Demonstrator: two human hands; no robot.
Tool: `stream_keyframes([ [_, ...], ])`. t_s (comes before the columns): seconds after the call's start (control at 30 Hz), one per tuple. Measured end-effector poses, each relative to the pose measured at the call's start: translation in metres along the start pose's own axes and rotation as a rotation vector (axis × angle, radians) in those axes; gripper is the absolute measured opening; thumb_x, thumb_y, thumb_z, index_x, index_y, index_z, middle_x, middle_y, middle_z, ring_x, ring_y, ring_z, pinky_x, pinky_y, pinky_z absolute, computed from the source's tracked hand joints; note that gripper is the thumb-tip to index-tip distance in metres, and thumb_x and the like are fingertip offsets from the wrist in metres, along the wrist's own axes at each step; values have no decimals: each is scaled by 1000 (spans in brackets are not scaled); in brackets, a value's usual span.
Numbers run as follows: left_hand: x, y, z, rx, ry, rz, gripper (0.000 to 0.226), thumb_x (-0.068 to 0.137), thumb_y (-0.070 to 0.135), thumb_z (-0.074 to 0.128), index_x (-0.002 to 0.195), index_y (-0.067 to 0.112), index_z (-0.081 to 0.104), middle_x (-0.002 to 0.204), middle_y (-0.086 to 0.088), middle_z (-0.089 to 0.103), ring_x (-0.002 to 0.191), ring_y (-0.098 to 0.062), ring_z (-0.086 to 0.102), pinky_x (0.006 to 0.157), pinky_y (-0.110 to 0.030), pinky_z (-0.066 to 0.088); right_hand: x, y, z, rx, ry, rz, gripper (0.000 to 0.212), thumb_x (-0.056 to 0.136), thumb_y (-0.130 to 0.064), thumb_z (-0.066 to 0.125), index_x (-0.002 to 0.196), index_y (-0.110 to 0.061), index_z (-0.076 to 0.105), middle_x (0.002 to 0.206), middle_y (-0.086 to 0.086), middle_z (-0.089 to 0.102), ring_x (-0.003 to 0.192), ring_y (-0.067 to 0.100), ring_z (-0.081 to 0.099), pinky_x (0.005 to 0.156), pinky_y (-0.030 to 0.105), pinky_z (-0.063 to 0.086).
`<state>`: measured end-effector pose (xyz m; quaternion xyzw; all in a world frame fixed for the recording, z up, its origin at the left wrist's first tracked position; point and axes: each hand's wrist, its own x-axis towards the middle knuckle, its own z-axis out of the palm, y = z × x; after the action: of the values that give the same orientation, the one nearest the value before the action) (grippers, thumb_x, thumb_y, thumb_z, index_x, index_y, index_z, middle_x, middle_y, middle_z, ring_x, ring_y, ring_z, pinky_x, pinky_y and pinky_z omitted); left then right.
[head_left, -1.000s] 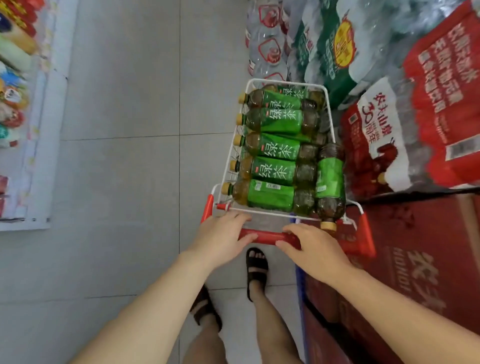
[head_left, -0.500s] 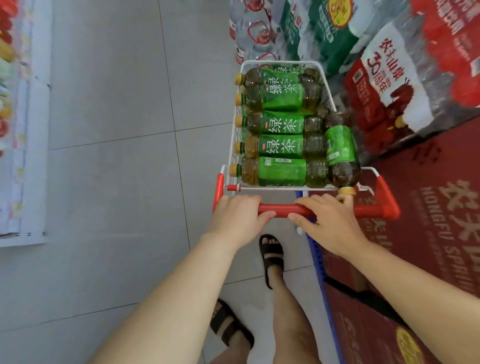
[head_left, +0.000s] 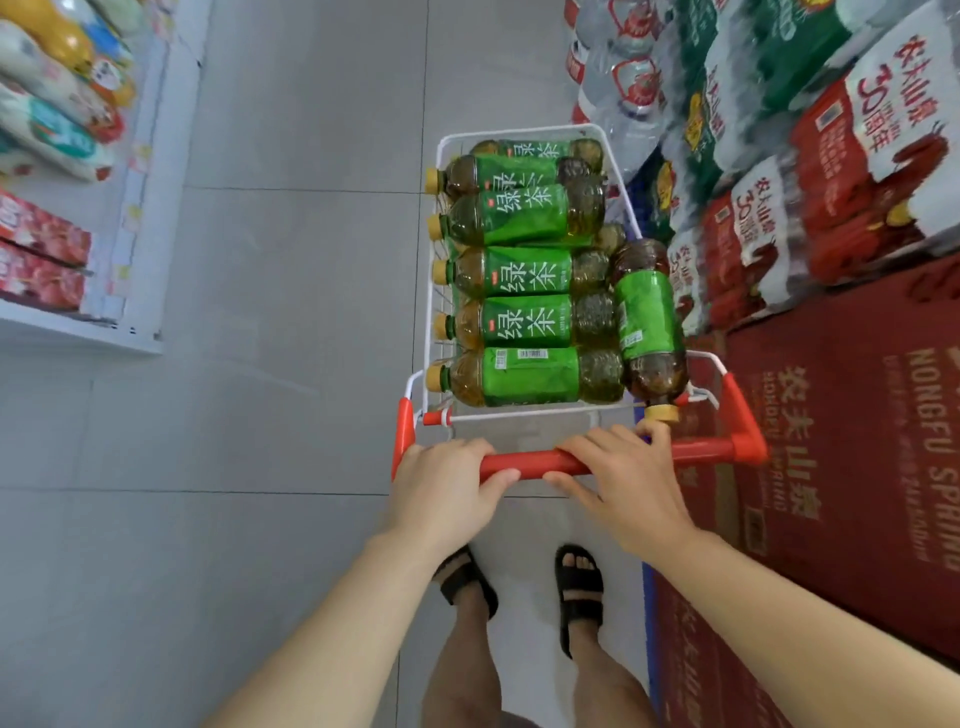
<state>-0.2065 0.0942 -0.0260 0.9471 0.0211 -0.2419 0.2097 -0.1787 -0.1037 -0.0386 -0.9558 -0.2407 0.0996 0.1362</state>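
The left hand (head_left: 447, 488) curls around the cart's red handle (head_left: 535, 463) near its left end; the right hand (head_left: 628, 486) grips it just right of middle (fingers wrapped over). Beyond the handle, green tea bottles (head_left: 524, 270) lie stacked in the white wire basket (head_left: 519, 414).

The white wire shopping cart (head_left: 519, 415) stands upright right of centre, full of green tea bottles (head_left: 524, 322) lying sideways. Its red handle bar (head_left: 540, 462) spans the near end.

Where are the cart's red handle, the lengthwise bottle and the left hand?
red handle (head_left: 535, 463), head view, bare middle stretch
lengthwise bottle (head_left: 647, 312), head view, green label
left hand (head_left: 445, 488), head view, back of hand
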Motion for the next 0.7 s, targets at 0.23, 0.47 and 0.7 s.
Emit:
stream_keyframes([
  [0.23,-38,-26,12,-19,178,-88,37,93,54,38,114,31,58,101,12,65,90,-12,59,82,-28,36,20,-25,7,-62,-91,-154,41,83,-62,37,87,-31,63,73,-11,64,70,15,57,75,32,25],
  [0.47,-60,-65,11,19,426,-135,41,90,57,40,98,27,66,80,10,69,66,-18,62,67,-27,35,51,-17,-3,-47,-124,-287,47,81,-57,52,114,-25,60,104,-5,66,99,23,59,87,38,40],
  [0.7,-68,-139,-3,-1,626,-147,55,91,64,27,90,30,70,75,13,69,57,-16,61,62,-23,38,96,-51,16,-24,-45,-372,37,88,-51,39,106,-27,61,92,-12,63,89,15,57,88,27,27],
])
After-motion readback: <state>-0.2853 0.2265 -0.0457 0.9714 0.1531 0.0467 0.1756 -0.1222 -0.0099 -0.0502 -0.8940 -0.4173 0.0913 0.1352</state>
